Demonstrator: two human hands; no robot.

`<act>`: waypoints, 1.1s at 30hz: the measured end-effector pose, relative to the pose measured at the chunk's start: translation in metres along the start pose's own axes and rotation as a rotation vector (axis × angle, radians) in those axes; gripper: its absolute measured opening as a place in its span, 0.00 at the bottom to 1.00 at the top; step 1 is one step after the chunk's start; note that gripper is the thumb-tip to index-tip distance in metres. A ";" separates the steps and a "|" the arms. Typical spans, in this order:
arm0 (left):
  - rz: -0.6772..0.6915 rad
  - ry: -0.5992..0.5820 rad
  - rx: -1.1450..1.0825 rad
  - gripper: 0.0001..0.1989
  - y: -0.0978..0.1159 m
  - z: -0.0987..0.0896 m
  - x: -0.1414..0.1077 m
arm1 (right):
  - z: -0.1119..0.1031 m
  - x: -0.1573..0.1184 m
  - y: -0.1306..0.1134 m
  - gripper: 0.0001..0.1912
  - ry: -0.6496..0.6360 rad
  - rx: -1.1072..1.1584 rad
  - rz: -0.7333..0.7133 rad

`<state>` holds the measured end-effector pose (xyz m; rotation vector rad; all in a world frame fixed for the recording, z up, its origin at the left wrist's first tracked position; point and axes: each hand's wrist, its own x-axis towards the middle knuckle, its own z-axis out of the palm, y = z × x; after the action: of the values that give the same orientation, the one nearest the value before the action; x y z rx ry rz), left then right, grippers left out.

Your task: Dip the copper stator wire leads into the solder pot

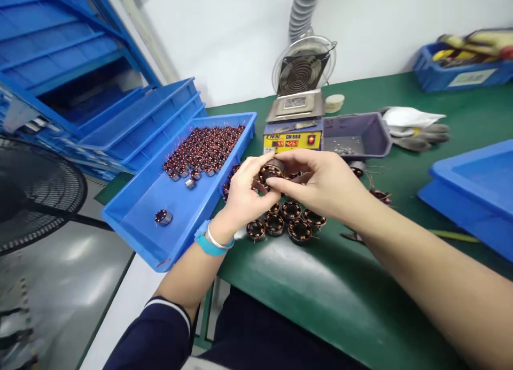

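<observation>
Ring [274, 167] above near pile of rings [289, 219]; left hand [245, 192] and right hand [323, 180], fingers clamped on it. Handling step, I judge; next calls for steady grip.

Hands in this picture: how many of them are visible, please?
2: the left hand and, across from it, the right hand, both at one copper-wound ring above the green table. No others show.
</observation>
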<state>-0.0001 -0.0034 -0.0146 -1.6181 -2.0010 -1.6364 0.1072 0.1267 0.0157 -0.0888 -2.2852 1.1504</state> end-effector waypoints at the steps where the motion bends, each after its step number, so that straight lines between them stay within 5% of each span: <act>1: -0.044 0.005 -0.051 0.29 -0.005 0.002 0.000 | 0.002 0.000 0.004 0.15 0.037 -0.128 -0.043; 5: -0.216 0.048 -0.191 0.23 -0.015 0.002 -0.005 | 0.015 0.000 0.011 0.16 0.054 -0.481 -0.237; 9: -0.335 0.031 -0.317 0.05 -0.015 -0.003 -0.007 | 0.016 0.000 0.012 0.16 0.060 -0.476 -0.272; 16: -0.365 -0.165 -0.453 0.24 -0.006 -0.018 -0.002 | -0.003 0.002 0.021 0.22 0.085 -0.067 0.006; 20: -0.322 0.081 -0.576 0.23 -0.006 -0.020 -0.002 | -0.009 0.007 0.033 0.24 0.186 0.038 0.171; 23: -0.428 0.275 -0.612 0.14 -0.009 -0.016 -0.001 | -0.003 0.011 0.036 0.28 0.154 0.259 0.304; 25: -0.578 0.210 -0.656 0.10 -0.011 -0.012 -0.001 | 0.004 0.012 0.034 0.31 0.109 0.383 0.342; 29: -0.718 -0.094 -0.784 0.21 -0.010 -0.006 -0.002 | 0.017 0.009 0.029 0.29 0.078 0.473 0.298; 33: -0.789 -0.149 -0.821 0.20 -0.008 -0.007 -0.002 | 0.020 0.007 0.030 0.27 0.107 0.487 0.290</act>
<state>-0.0085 -0.0095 -0.0178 -1.1224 -2.3829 -3.0017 0.0854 0.1327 -0.0130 -0.2913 -1.8800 1.7746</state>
